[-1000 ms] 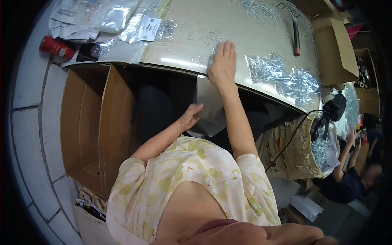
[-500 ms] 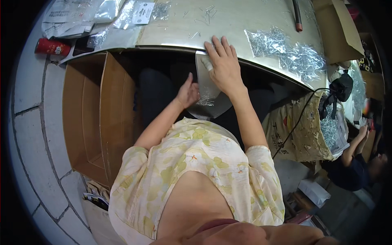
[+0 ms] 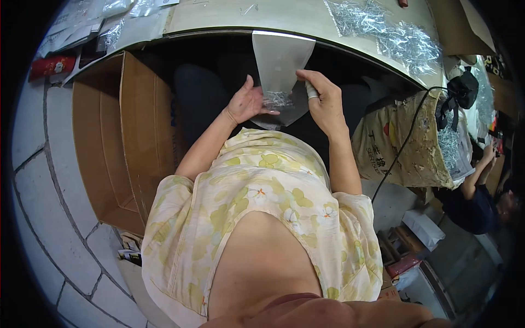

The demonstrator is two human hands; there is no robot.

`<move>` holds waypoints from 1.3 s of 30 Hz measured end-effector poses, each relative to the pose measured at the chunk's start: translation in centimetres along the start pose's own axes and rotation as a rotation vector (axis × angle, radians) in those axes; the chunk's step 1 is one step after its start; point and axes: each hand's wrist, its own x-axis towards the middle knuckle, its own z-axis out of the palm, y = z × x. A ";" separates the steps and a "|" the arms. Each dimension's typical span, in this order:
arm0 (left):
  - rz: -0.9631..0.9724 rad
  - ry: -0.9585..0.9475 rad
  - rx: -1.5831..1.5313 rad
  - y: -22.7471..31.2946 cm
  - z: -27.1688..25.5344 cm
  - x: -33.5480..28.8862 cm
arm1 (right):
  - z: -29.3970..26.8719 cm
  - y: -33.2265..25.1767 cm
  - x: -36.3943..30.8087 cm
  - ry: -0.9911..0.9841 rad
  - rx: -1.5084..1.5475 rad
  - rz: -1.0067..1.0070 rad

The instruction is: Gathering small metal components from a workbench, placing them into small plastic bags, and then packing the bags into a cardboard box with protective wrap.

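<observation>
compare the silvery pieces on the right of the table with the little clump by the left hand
Amount: the table pieces form a broad spread, while the clump is far smaller. Place: the table pieces lie on the tabletop; the clump sits below it, around the lower part of the pale sheet, close to the left hand. Both look thin, silvery and tangled.

Head-worn fisheye, facing downward

Pins [image 3: 278, 100] lie between carton [image 3: 147, 136] and sack [image 3: 385, 156].
</observation>
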 end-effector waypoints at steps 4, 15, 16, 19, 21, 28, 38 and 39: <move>0.093 0.056 0.229 -0.5 0.0 -0.1 | 2.3 0.6 -0.7 -0.050 -0.044 -0.034; 0.041 0.410 0.591 -0.8 -0.1 1.5 | 1.7 -3.9 11.6 0.074 -0.161 -0.304; 0.030 0.390 0.598 -0.7 0.0 1.4 | 2.3 -3.5 13.9 0.080 -0.166 -0.315; -0.002 0.334 0.560 -0.9 -0.7 1.2 | 4.9 -1.6 20.6 0.258 -0.430 -0.239; 0.019 0.331 0.530 -1.0 -0.8 1.1 | 6.2 -0.8 23.5 0.100 -0.324 -0.213; 0.003 0.335 0.524 -1.2 -1.5 0.5 | 6.2 -1.5 19.3 -0.201 -0.548 -0.491; -0.062 0.198 0.621 1.8 -0.5 0.5 | 0.4 -3.3 6.7 -0.199 -0.388 -0.403; -0.068 0.201 0.616 1.3 -0.4 0.3 | 0.2 -2.8 5.8 -0.168 -0.361 -0.386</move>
